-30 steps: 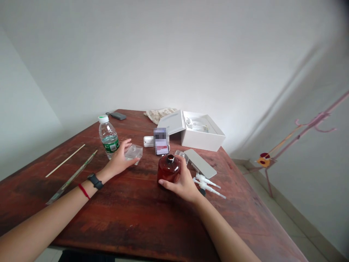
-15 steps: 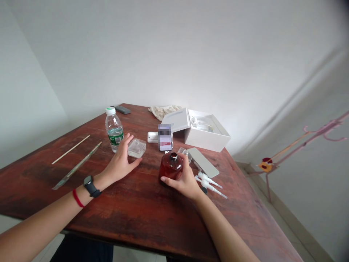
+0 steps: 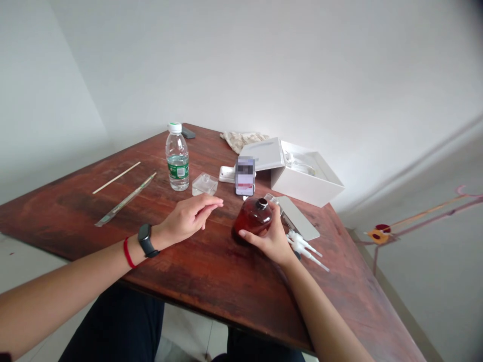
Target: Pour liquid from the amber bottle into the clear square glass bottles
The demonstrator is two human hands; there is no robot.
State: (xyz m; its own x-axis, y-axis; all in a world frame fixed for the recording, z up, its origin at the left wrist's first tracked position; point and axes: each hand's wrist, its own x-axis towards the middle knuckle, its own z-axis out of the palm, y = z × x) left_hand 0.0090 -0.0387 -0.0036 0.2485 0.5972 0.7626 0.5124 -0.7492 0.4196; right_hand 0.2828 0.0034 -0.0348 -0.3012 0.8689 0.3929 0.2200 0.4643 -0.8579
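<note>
Wooden table (image 3: 196, 274), white walls (image 3: 256, 65): your right hand (image 3: 273, 240) grips an amber bottle (image 3: 251, 216); your left hand (image 3: 188, 218) is outstretched, empty; farther left, a water bottle (image 3: 177, 162) stands part-filled.

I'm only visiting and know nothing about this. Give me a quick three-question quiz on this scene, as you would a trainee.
1. Which thing does the right hand hold?
a) the phone
b) the reddish-brown bottle
c) the cloth

2. True or false: the water bottle stands upright with its white cap on.

3. Fill in: on the wrist of the left hand, beside a black watch, is a ____ wristband.

Key: 1 b; 2 true; 3 red.
</note>
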